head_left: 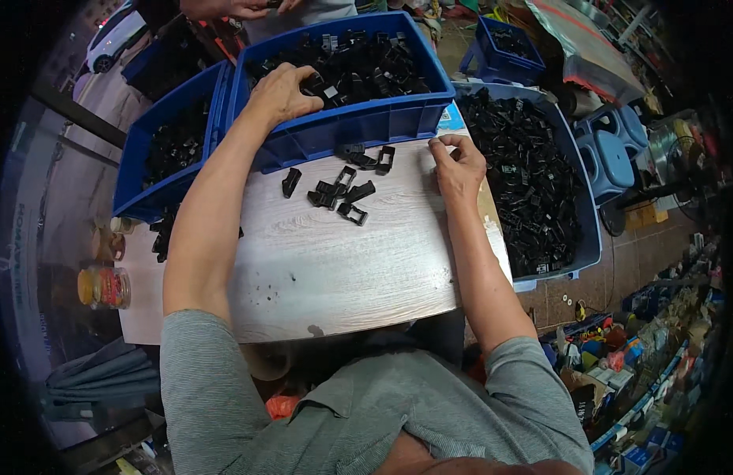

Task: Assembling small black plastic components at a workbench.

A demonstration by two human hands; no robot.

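My left hand (281, 96) reaches over the near wall of a blue plastic crate (346, 119) full of small black plastic parts (374, 67). Its thumb and forefinger are apart, close to the parts, with none plainly gripped. Beside the crate's right corner, my right hand (461, 168) is over the table's right edge, thumb and fingertips pressed together. Anything between those fingertips is too small or hidden to name. Several loose black clip-like parts (341, 188), some with square openings, lie on the pale wooden table (358, 273) between my forearms.
To the right stands a large bin (592, 229) heaped with black parts; another blue crate (133, 178) is at the left. A jar with a yellow lid (105, 287) sits near the table's left edge. Blue stools (607, 158) stand far right. Another person's hands (240, 8) show beyond the crate.
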